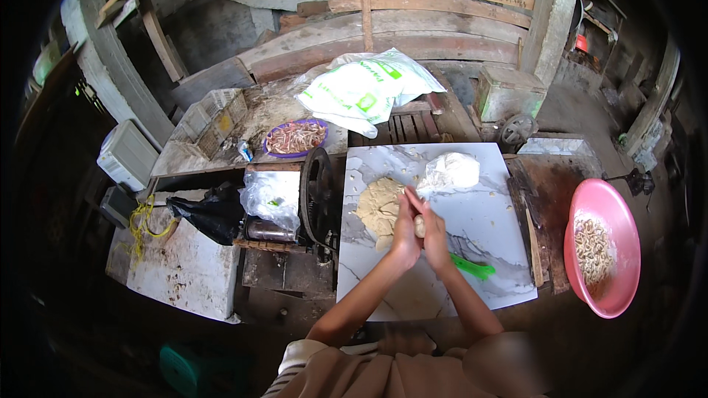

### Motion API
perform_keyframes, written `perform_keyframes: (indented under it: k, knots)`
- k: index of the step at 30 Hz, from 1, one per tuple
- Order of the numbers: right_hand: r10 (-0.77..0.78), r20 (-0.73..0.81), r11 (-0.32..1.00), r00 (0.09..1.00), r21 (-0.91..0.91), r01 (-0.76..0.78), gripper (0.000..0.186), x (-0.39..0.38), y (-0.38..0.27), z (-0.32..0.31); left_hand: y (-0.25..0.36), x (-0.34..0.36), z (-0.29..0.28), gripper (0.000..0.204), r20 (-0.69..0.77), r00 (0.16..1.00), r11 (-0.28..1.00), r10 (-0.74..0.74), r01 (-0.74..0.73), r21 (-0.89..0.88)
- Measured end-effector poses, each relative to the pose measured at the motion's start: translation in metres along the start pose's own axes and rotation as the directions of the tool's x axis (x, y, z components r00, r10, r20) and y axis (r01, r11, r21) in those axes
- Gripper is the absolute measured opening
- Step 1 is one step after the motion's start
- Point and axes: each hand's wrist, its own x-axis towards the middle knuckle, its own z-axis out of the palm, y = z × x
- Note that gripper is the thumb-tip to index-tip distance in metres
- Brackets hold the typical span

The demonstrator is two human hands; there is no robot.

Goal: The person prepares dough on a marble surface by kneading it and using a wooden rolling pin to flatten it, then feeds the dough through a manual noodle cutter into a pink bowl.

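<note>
Gripping dough piece (420, 226) between left hand (404, 237) and right hand (434, 234), palms facing, above desk (490, 230), just right of lump (377, 208); likely soft, light, slightly tacky, easily dented; best taken between flat palms with gentle pressure, not pinched.

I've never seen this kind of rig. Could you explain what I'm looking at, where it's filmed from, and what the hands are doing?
There's no robot here: these are a person's bare left hand and right hand. The single picture comes from a wide fisheye camera worn on the head, looking down, so straight edges bend near the rim. Between the palms is a small dough piece. On the marble-patterned board lie a larger dough lump, a white bag and a green object whose use I can't tell. To the right, a pink basin holds pale curled pieces.
</note>
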Motion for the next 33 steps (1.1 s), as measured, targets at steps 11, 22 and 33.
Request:
perform_keyframes:
  k: [11, 22, 33]
  knots:
    - [-0.133, -0.028, 0.989, 0.991, -0.061, 0.131, 0.048, -0.021, -0.007, 0.02, 0.008, 0.009, -0.014, 0.068, 0.133, 0.925, 0.923, 0.356, -0.37, 0.104]
    - [-0.282, 0.012, 0.864, 0.959, -0.432, 0.26, 0.046, -0.043, -0.026, 0.041, 0.001, 0.008, -0.037, 0.067, 0.244, 0.935, 0.967, 0.256, -0.248, -0.061]
    - [-0.18, -0.028, 0.788, 0.983, -0.603, 0.127, 0.051, -0.018, -0.043, 0.016, -0.026, -0.023, -0.01, 0.091, 0.427, 0.903, 0.999, 0.045, -0.039, -0.023]
